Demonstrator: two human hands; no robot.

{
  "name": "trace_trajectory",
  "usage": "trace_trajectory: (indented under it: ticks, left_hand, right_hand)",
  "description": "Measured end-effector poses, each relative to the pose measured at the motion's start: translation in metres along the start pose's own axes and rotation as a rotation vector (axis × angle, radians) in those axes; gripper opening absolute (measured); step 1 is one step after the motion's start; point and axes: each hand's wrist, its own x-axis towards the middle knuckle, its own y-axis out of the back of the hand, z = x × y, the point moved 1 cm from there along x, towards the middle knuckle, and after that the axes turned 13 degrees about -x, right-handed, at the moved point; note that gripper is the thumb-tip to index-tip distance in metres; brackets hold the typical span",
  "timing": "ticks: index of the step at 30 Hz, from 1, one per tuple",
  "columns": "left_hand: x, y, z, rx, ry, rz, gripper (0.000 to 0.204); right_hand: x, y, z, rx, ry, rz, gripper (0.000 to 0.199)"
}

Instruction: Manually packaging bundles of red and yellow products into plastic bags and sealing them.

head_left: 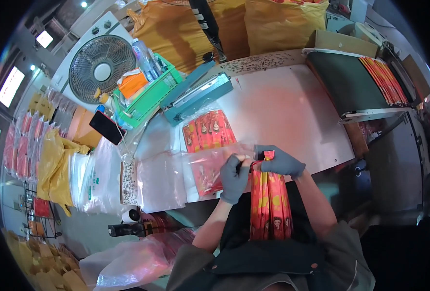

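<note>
Both my hands wear grey gloves with the fingertips bare, and they meet over the table's near edge. My right hand [284, 163] is closed round the top of a bundle of long red and yellow printed packets [272, 203], which hangs down in front of my dark apron. Beside it, my left hand [235, 177] is closed in a pinch at the bundle's upper left edge; what lies between its fingers is too small to tell. A clear plastic bag [210, 167] lies next to the left hand, partly over more red packets [209, 130] on the table.
A teal bag sealer [200, 99] and a green basket [149, 94] stand at the back left, near a phone [107, 127] and a fan [102, 72]. Clear bags [161, 183] lie at the left. A dark conveyor belt [343, 80] at the right carries red packets [382, 81].
</note>
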Motion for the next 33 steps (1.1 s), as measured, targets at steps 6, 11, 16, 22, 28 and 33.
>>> trace_trajectory:
  ticks: [6, 11, 16, 22, 28, 33]
  left_hand:
    - [-0.007, 0.011, -0.016, -0.084, 0.149, -0.12, 0.005]
    - [-0.011, 0.025, -0.011, -0.654, 0.692, -0.023, 0.011]
    - [-0.001, 0.027, -0.006, -0.602, 0.526, -0.042, 0.006]
    - [-0.009, 0.017, -0.012, -0.289, 0.498, -0.159, 0.007]
    - [0.002, 0.021, 0.033, -0.871, 0.36, 0.332, 0.009]
    - [0.018, 0.061, 0.0, 0.081, 0.114, 0.4, 0.008]
  right_hand:
    - [0.009, -0.002, 0.004, 0.049, -0.051, -0.009, 0.028]
    - [0.006, 0.005, 0.029, -0.062, -0.133, 0.003, 0.032]
    - [0.005, 0.002, 0.023, -0.021, -0.125, 0.044, 0.028]
    - [0.016, -0.006, 0.01, -0.043, -0.097, -0.065, 0.03]
    - [0.022, -0.009, 0.032, 0.007, -0.052, 0.01, 0.043]
    - [0.015, -0.007, 0.005, -0.056, -0.076, -0.126, 0.045]
